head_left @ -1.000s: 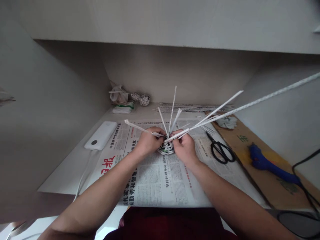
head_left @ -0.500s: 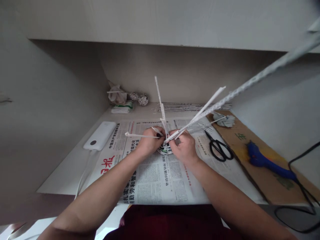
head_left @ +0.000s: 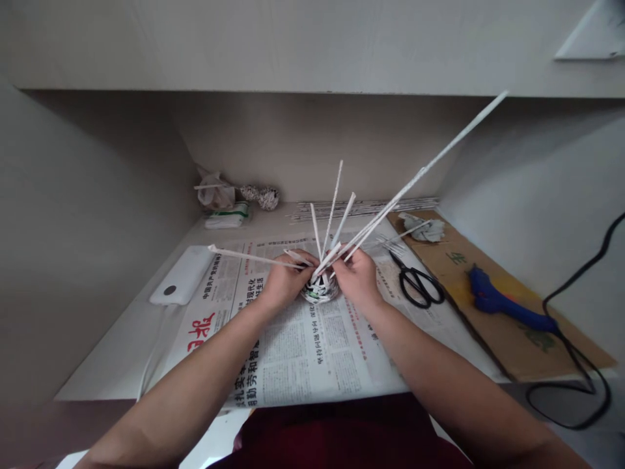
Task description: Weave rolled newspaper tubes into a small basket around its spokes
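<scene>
Between my hands sits a small round woven paper piece, black, white and a little green, with several rolled paper sticks standing out of its top. My left hand is closed at its left side, fingers pinched at the base of the paper sticks; one stick points out to the left past it. My right hand pinches paper sticks on the right side. A long paper stick rises from there to the upper right. The fingertips of both hands are partly hidden among the sticks.
Newspaper covers the table. Black scissors lie to the right, beside cardboard bearing a blue glue gun with a black cable. A white power bank lies left. At the back are paper sticks and a plastic bag.
The long paper stick has swung away from the camera, and the upright sticks now stand fanned apart. More of the woven piece shows between my hands. The view has shifted slightly.
</scene>
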